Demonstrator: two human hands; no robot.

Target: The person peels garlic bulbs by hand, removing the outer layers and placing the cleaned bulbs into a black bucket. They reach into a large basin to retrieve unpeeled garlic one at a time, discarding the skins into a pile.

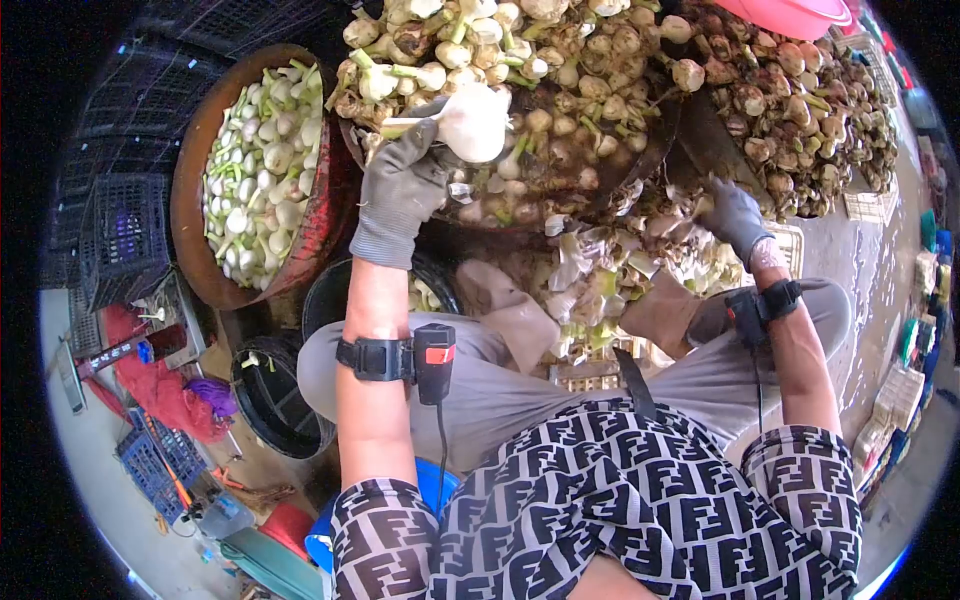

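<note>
1. Holding up white bulb at 12 o'clock, by the stalk, with gloved left hand at 11 o'clock. Narrow hold, thumb and fingers closed on stalk, bulb head sticking out past fingers.
2. Reaching gloved right hand to 2 o'clock, fingertips down near scraps at edge of dark slab. Cannot tell if gripping anything or just touching.
3. Step in hand: looks like handling one clean bulb, well apart from right hand. Calls for firm pinch on stalk, to judge by heavy-looking head and wet surroundings; could slip if loosened.
4. Note heap of soiled bulbs just beyond left hand, 12 to 1 o'clock, partly in murky water. Darker, dirtier heap at 2 o'clock, past slab. Pink basin at 1 to 2 o'clock, cut by frame edge.
5. Rusty tub at 10 o'clock, full of clean white bulbs with green stalks.
6. Loose husks between feet, toward 2 o'clock, below murky water.
7. In the way: left knee at 8 to 9 o'clock, partly hiding black bucket. Second black bucket at 8 o'clock, red netting farther out, dark crates toward 9 to 10 o'clock.
8. Also watch cable hanging from left forearm box, 6 to 7 o'clock.
</note>
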